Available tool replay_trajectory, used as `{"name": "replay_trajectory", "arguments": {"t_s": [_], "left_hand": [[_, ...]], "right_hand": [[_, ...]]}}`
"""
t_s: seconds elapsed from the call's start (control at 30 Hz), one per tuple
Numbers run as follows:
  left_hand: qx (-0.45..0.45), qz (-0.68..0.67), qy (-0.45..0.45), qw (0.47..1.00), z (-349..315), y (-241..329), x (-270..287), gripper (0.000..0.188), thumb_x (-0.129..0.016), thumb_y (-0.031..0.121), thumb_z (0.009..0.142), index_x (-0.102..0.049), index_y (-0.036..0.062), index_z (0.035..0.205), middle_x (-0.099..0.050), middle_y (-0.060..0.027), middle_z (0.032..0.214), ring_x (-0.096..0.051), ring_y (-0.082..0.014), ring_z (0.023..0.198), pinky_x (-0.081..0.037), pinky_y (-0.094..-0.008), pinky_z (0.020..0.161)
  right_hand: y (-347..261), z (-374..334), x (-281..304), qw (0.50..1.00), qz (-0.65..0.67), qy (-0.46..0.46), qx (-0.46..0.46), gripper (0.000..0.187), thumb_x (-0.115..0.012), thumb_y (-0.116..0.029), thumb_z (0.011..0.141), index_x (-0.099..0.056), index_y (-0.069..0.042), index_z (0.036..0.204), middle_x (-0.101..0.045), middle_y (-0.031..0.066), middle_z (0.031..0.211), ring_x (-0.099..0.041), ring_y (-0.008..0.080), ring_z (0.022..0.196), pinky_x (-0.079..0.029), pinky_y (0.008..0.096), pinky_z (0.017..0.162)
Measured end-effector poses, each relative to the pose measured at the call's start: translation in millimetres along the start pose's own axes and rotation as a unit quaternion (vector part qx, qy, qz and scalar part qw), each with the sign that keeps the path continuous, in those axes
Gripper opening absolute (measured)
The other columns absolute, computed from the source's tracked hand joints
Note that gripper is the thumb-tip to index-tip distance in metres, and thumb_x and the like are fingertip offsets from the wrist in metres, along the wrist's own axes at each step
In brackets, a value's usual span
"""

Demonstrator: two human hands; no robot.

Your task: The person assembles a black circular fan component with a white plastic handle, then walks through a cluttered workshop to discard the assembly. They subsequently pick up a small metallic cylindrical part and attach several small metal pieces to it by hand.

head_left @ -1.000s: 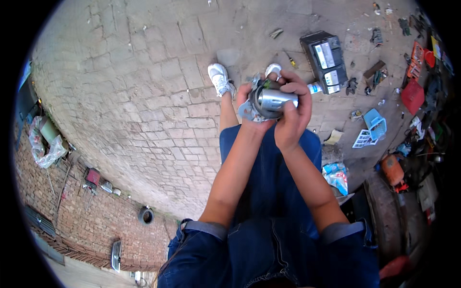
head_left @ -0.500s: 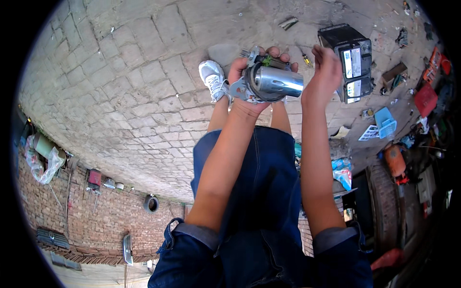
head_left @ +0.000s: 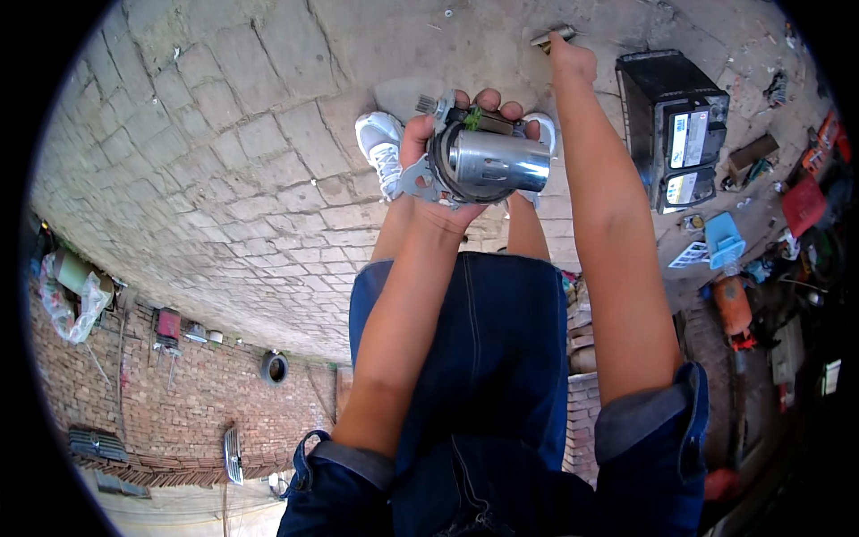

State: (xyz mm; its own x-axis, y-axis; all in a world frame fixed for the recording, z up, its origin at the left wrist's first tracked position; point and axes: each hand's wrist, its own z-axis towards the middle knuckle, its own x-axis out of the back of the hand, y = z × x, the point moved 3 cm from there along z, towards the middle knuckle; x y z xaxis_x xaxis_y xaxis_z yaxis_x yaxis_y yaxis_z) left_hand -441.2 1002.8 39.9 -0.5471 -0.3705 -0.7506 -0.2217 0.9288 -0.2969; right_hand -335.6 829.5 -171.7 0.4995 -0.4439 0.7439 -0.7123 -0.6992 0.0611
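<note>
My left hand (head_left: 419,139) is closed around a starter motor (head_left: 501,161), held above the ground in front of my shins. Its shiny metal can points right, the small gear (head_left: 426,105) sticks out at the upper left, and a grey flange with holes faces me. My fingers curl over its far side, where a green scrap shows. My right arm stretches far forward, and my right hand (head_left: 574,63) is down at a short metal cylinder (head_left: 557,36) on the paving. The fingers look bunched around it, though most of them are hidden behind the hand.
A black car battery (head_left: 667,125) stands right of my right forearm. Beyond it lie a brown box (head_left: 752,154), a light blue plastic container (head_left: 723,238), a red panel (head_left: 803,208) and an orange canister (head_left: 734,311). My white shoes (head_left: 380,148) are on the stone paving (head_left: 250,143).
My right hand has left the starter motor's side and reached forward to the metal cylinder on the ground. My left hand keeps its hold on the motor. The view has shifted slightly.
</note>
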Motion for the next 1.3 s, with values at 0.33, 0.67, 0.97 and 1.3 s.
{"name": "replay_trajectory", "arguments": {"t_s": [0.33,0.67,0.97,1.3], "left_hand": [[-0.027,0.005,-0.008,1.0,-16,1,-10,0.026,-0.068,0.032,0.073,-0.061,0.014,0.09,-0.053,-0.0047,0.098,-0.045,-0.0226,0.101,-0.035,-0.0424,0.098],[-0.096,-0.01,0.062,0.993,-53,6,-27,0.026,-0.06,0.029,0.074,-0.063,0.0108,0.092,-0.057,-0.0106,0.099,-0.048,-0.0272,0.1,-0.035,-0.0442,0.098],[-0.121,-0.102,0.017,0.987,-94,-28,-108,0.023,-0.056,0.022,0.073,-0.062,0.0078,0.09,-0.058,-0.0119,0.097,-0.052,-0.0305,0.098,-0.037,-0.0453,0.098],[-0.094,-0.125,-0.04,0.987,-146,-65,-196,0.041,-0.042,0.031,0.079,-0.056,0.0016,0.104,-0.058,-0.0151,0.105,-0.056,-0.0321,0.098,-0.046,-0.0433,0.087]], "right_hand": [[-17,-24,-2,0.995,-0.079,0.051,0.023,0.068,-0.07,-0.054,0.057,-0.063,-0.001,0.1,-0.06,0.0188,0.107,-0.049,0.0353,0.108,-0.034,0.0438,0.095],[-8,-83,67,0.804,0.511,-0.299,0.06,0.025,-0.065,-0.018,0.08,-0.059,-0.005,0.1,-0.061,0.0032,0.095,-0.055,0.0127,0.088,-0.038,0.0254,0.078],[-32,-316,264,0.696,0.542,-0.458,0.111,0.038,-0.051,-0.016,0.088,-0.044,-0.003,0.122,-0.054,0.009,0.113,-0.05,0.0186,0.102,-0.036,0.0299,0.091],[-47,-489,368,0.714,0.095,-0.087,0.688,0.04,-0.072,-0.009,0.058,-0.057,-0.007,0.095,-0.05,0.0118,0.109,-0.044,0.0325,0.109,-0.034,0.0422,0.095]]}}
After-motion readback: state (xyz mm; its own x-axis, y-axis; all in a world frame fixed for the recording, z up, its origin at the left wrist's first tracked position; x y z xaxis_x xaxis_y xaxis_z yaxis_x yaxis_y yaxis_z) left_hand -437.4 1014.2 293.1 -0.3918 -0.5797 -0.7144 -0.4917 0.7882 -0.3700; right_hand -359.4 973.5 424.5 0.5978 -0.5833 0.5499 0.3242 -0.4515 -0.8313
